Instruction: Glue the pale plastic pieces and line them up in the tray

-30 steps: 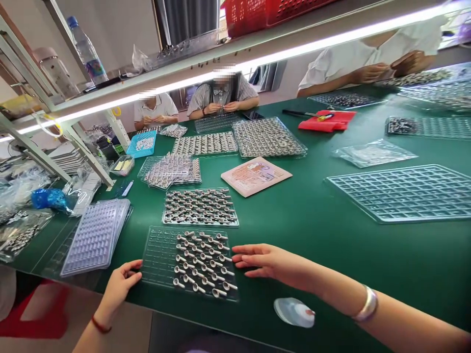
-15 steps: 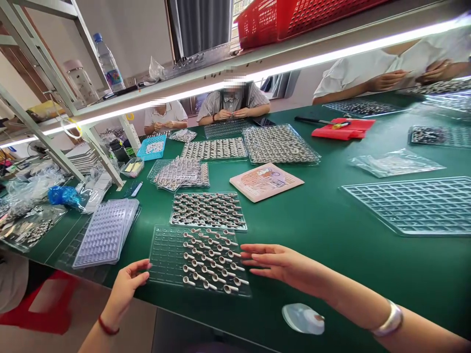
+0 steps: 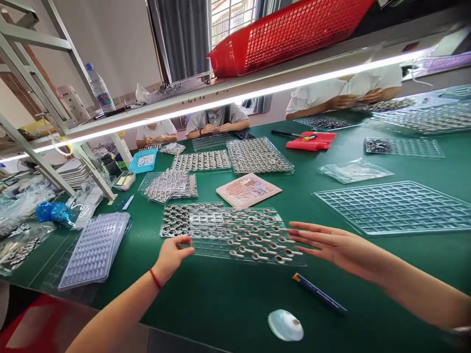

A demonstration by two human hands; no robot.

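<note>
A clear plastic tray [image 3: 209, 249] of small compartments spans the space between my hands. Its right part carries several small pale spoon-shaped parts [image 3: 257, 243]; the left part is bare. My left hand [image 3: 175, 255] pinches the left edge between thumb and fingers. At the right edge is my right hand [image 3: 324, 240], its long fingers stretched against the rim and its thumb hidden. The held tray overlaps a second filled tray [image 3: 175, 220] behind it, which shows through the clear plastic. In front lie a dark blue pen [image 3: 320, 294] and a pale round object [image 3: 286, 325].
Behind the trays lies a pink booklet [image 3: 248, 190]. Stacked pale trays [image 3: 93, 250] stand on the left, and a large clear tray [image 3: 401, 206] on the right. Filled trays [image 3: 257, 154] sit farther back. A lit shelf [image 3: 206, 100] crosses above; several people work beyond it.
Both hands have moved away from me and to the right, carrying the tray over the front of the filled tray behind. The pen has come into view. The camera view has shifted.
</note>
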